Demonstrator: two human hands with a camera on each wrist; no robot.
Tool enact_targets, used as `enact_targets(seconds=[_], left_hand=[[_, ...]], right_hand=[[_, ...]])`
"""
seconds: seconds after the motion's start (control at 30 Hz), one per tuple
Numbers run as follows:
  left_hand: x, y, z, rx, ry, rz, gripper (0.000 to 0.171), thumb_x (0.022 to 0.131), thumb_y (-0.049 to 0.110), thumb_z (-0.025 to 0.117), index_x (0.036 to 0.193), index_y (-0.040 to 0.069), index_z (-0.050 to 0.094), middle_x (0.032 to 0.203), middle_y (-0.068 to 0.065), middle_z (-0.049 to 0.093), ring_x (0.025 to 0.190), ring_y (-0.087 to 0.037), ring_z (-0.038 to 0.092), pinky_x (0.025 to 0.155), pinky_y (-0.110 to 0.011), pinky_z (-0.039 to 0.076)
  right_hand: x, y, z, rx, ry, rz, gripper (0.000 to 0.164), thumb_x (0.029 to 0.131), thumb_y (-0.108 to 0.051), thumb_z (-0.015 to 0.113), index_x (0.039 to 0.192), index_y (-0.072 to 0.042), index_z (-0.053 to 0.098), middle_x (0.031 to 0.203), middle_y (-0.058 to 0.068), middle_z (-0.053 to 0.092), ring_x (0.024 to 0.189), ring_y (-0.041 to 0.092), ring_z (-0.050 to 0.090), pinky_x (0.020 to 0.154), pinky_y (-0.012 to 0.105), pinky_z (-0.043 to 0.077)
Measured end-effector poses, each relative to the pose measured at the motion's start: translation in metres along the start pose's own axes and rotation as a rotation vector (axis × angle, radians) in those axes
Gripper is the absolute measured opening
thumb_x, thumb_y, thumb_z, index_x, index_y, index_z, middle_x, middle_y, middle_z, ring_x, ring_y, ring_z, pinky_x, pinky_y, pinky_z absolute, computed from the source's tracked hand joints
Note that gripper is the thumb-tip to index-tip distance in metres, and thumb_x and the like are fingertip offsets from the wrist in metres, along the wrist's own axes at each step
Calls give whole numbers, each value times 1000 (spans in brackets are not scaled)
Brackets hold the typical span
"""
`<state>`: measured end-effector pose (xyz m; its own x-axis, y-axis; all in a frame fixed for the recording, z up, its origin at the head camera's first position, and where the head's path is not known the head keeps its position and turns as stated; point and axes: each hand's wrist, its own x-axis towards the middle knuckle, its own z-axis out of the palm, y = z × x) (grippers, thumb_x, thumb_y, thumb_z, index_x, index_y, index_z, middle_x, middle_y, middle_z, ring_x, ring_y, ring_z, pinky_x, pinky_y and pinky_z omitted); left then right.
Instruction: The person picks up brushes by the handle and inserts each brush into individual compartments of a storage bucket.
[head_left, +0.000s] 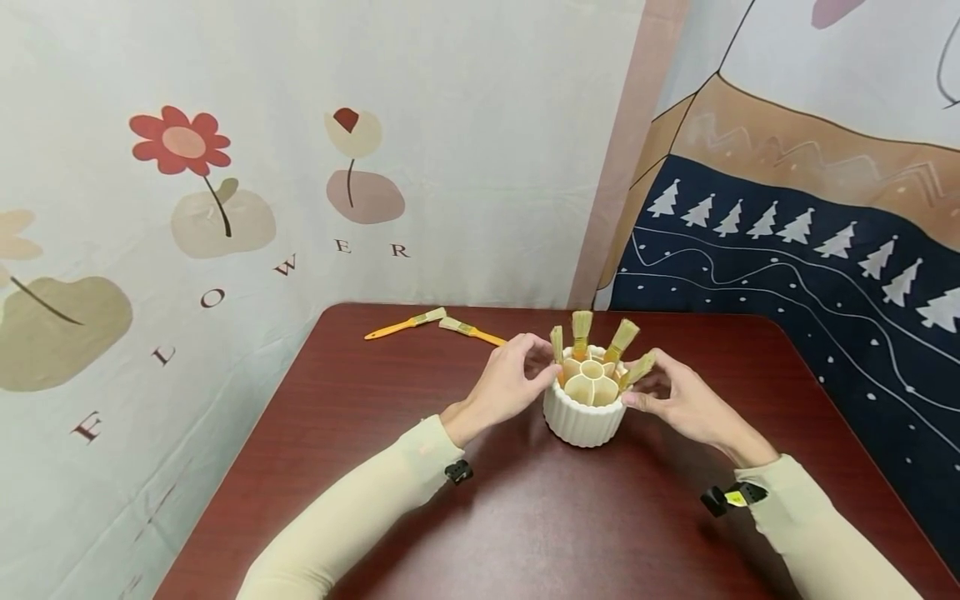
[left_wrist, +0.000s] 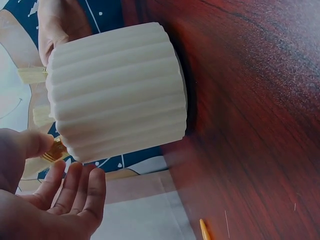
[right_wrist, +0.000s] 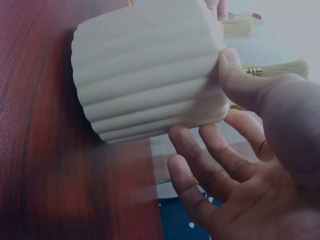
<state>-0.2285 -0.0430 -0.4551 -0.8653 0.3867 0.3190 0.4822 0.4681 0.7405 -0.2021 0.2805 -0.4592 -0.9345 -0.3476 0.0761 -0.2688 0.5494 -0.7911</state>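
Note:
A white ribbed round pot (head_left: 583, 423) with petal-shaped compartments stands upright on the table. Several paintbrushes stand in it bristles up, including a back brush (head_left: 581, 323) and a right-leaning brush (head_left: 639, 369). My left hand (head_left: 513, 379) is at the pot's left rim, pinching the leftmost paintbrush (head_left: 557, 342) near its metal ferrule (left_wrist: 57, 149) between thumb and forefinger; the other fingers are spread. On the opposite side, my right hand (head_left: 686, 404) holds the pot's rim, its thumb (right_wrist: 237, 75) on the near side. The brush handles are mostly hidden inside the pot.
Two more yellow-handled brushes lie at the back of the dark red table (head_left: 360, 400): a left one (head_left: 405, 323) and another (head_left: 471, 331) partly behind my left hand. Printed cloths (head_left: 487, 167) hang behind the table and at its right side.

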Motion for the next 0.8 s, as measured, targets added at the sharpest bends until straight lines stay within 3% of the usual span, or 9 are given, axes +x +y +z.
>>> enact_targets(seconds=[0.47,0.8], left_hand=[[1,-6,-8,-13,10,0,25,112,19,79,132,5,75,129,-13,80,114,-24,81,98,-34,71],[-5,-23,-27,0,39,-29,28,111,16,79,134,1,73,131,-17,78,118,-34,81,103,-52,71]], right_hand=[[1,-1,-1,-4,5,5,44,105,-23,90,137,-9,63,157,24,72,125,31,80,94,21,63],[1,0,0,-12,2,24,49,104,-25,90,141,-8,63,152,22,74,124,30,79,92,21,64]])
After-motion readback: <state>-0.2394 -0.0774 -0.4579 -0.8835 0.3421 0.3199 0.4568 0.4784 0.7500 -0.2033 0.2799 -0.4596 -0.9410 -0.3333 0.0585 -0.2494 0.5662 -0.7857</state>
